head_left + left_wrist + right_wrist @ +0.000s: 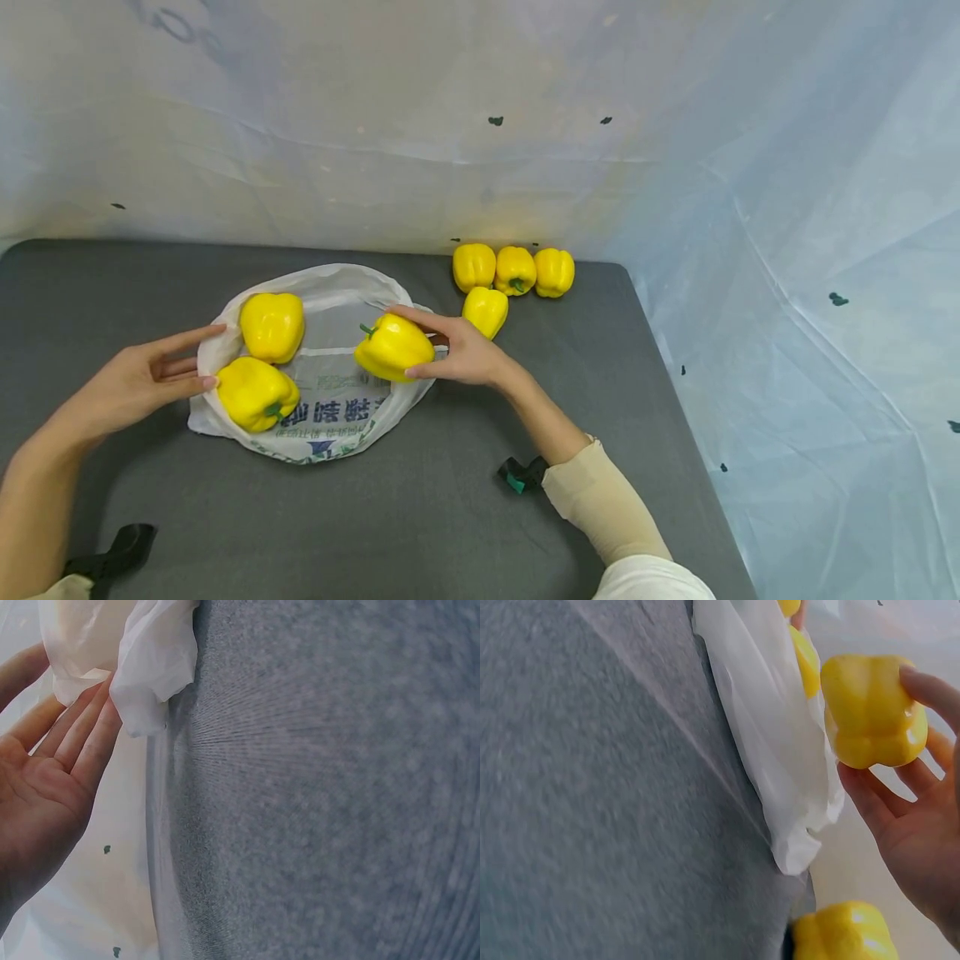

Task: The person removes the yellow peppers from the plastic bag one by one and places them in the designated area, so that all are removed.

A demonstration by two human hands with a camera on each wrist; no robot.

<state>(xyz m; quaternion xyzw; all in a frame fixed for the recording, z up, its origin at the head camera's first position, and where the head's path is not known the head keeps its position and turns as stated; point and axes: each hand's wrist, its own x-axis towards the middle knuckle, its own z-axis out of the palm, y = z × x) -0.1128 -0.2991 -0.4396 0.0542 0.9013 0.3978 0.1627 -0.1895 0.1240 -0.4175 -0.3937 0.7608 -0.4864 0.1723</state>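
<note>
A white plastic bag (330, 446) with blue print lies spread with its mouth wide. Inside, at its left side, are two yellow bell peppers, an upper one (272, 327) and a lower one (255, 396) with its green stem showing. My left hand (153, 375) holds the bag's left rim between thumb and fingers; the left wrist view shows the fingertips at the white plastic (154, 671). Over the right part of the mouth, my right hand (468, 350) grips a yellow bell pepper (870, 712) between thumb and fingers, its stem pointing left.
Several more yellow bell peppers (515, 271) sit at the back of the dark grey table (450, 517), right of the bag. One of them (486, 310) lies nearer, just behind my right hand. Pale sheeting (810, 333) hangs behind and on the right.
</note>
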